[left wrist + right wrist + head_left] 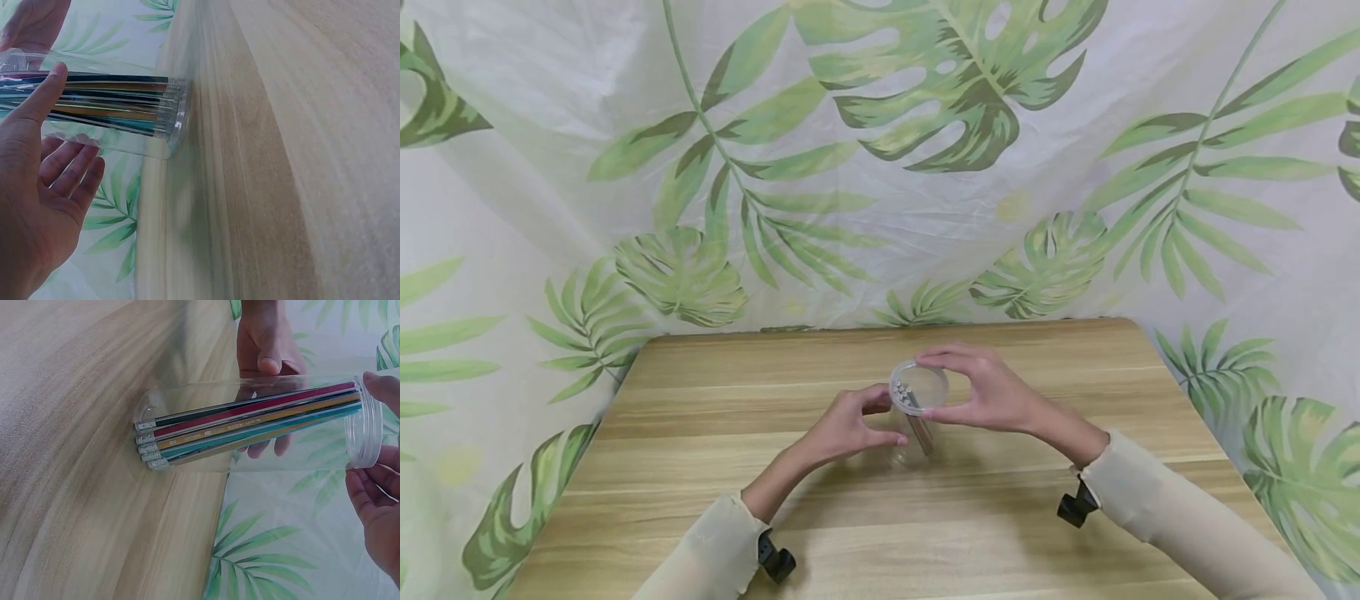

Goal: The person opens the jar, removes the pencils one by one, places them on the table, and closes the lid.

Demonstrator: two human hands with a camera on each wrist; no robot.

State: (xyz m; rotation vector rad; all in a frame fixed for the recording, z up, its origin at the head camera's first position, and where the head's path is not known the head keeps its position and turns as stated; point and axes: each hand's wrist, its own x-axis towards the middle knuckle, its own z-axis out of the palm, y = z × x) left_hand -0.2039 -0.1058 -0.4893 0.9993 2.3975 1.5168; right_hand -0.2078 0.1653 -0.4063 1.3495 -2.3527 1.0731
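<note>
A clear plastic jar (300, 447) stands upright on the wooden table. Inside it several pencils (250, 422) lean to one side, coloured dark, red, yellow and teal, their metal-banded ends at the jar's base. My left hand (847, 425) holds the jar's side, thumb on one face and fingers round the other, as the left wrist view shows. At the top, my right hand (988, 392) grips the rim of the round clear lid (931, 385) between thumb and fingers. The lid sits at the jar's mouth; whether it is screwed tight I cannot tell.
The wood-grain table (700, 467) stretches around the jar on all sides. Behind its far edge hangs a pale cloth (940, 217) printed with green leaves. A black wrist camera (777, 564) is strapped at the left sleeve, another (1077, 505) at the right.
</note>
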